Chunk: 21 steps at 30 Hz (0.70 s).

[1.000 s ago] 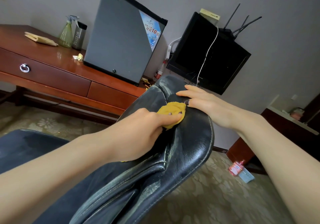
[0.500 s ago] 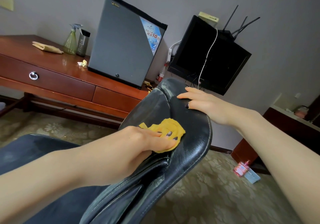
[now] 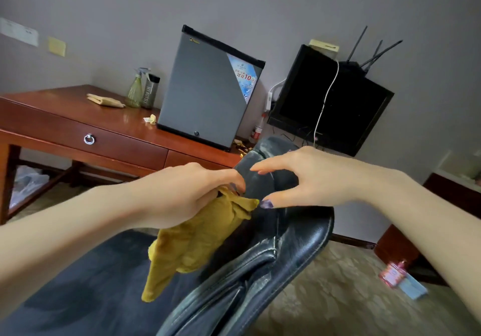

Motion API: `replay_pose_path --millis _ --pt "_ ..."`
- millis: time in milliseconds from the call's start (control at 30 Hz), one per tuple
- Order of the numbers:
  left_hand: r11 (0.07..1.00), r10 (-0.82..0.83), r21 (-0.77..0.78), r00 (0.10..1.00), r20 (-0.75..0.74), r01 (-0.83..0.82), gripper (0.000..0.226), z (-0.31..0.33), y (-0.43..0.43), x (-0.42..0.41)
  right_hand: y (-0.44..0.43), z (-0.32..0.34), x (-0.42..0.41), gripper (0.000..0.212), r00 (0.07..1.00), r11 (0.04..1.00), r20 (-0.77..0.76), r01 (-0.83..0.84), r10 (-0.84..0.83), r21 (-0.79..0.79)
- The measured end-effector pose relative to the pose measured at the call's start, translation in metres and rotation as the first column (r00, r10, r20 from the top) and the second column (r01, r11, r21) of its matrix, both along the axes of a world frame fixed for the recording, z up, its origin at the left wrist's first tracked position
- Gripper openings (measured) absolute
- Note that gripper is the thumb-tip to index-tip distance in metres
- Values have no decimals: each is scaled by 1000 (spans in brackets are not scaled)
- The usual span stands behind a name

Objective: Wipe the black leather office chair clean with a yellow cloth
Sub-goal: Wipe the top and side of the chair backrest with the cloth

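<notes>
Leather on the black chair looks scuffed and greyed along its top edge, right below your hands. Your left hand pinches the yellow cloth, which hangs crumpled against the backrest. Your right hand is spread wide, thumb touching the cloth's corner.

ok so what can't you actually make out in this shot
- Chair: base, legs and most of the seat cut off by the bottom edge of the head view.
- Cloth: its top is hidden inside the left hand; the hanging end is motion-blurred.
- Right hand: whether it touches the chair is unclear.
- Fridge sticker: small print too small to read.
- Pink item on the floor: blurred, unidentifiable.
</notes>
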<state>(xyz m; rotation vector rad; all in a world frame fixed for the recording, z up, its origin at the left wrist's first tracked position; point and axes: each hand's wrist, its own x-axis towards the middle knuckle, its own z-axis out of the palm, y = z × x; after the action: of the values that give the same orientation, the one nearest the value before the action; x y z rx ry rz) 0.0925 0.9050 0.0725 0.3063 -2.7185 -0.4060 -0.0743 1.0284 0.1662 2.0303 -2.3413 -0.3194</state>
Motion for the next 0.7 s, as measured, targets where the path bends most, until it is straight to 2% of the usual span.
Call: replay_pose_path --millis 67,133,233,300,367,433,500,567,633,700 --pt "999 37 -21 999 -39 -37 32 7 1 0 -6 -6 16 66 997 997 -23 -74 74 -20" --pt "996 64 -48 993 -97 -69 25 14 1 -3 -13 -13 24 58 995 992 -11 -104 104 -76" --pt "995 84 -36 974 -213 -93 22 21 -2 -10 -21 -16 23 27 989 968 42 -130 142 -215" --pt "998 47 -22 954 -296 -56 23 23 -1 -16 -20 -10 20 21 987 938 -66 -159 145 -309" --pt "1000 -23 -28 930 -367 13 24 24 3 -22 -18 -1 12 6 955 905 -270 -218 121 -367" --pt "998 -59 -5 919 -390 62 31 27 11 -29 -14 7 2 1 832 843 -530 -398 164 -363" --pt "995 -82 27 926 -368 99 41 25 20 -34 -5 14 -7 12 702 799 -687 -516 187 -309" --pt "991 -111 37 943 -313 129 50 20 27 -39 10 19 -17 20 595 822 -784 -527 177 -215" --pt "989 -120 59 975 -187 133 64 14 32 -38 28 21 -24 18 594 875 -787 -457 167 -159" --pt "989 -132 59 991 -33 134 86 9 39 -35 45 19 -30 15 674 929 -722 -349 157 -124"
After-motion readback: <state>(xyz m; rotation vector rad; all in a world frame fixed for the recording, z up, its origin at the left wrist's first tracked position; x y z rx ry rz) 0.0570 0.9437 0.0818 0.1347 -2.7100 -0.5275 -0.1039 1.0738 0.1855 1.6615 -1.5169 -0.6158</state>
